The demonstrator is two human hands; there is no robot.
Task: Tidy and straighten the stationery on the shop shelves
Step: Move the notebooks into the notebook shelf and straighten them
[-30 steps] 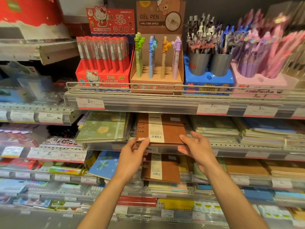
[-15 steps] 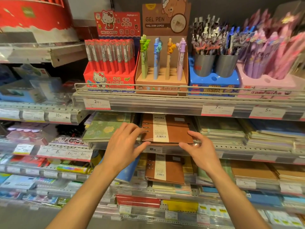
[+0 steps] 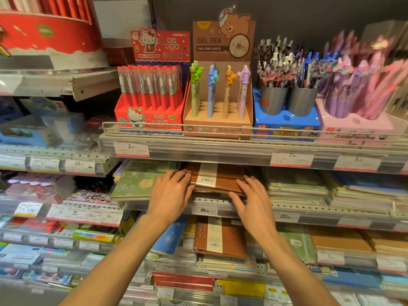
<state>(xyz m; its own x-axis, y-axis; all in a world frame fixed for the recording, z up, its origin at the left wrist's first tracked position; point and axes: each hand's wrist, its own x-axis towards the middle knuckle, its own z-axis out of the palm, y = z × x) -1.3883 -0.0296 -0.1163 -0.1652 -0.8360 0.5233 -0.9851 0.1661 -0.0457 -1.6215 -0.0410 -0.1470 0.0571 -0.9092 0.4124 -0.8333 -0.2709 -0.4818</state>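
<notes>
Brown notebook (image 3: 217, 177), half-hidden under the shelf, pressed by both flat, unclenched hands (image 3: 170, 193) (image 3: 254, 204).

Two bare forearms and hands (image 3: 170, 195), no sleeves or jewellery visible.

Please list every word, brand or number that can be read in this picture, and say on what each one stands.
"GEL PEN", "YML-218R 24PCS", "Cute pets": brown pen box
"HELLO KITTY", "Joytop": red pen box
"2.00": tag under the red pen box
"7.90": tag
"10": tag, far left
"15.00": tag under the brown notebook
"22": tag
Chinese print on the boxes, barcodes, other tags: too small or blurred.
</notes>
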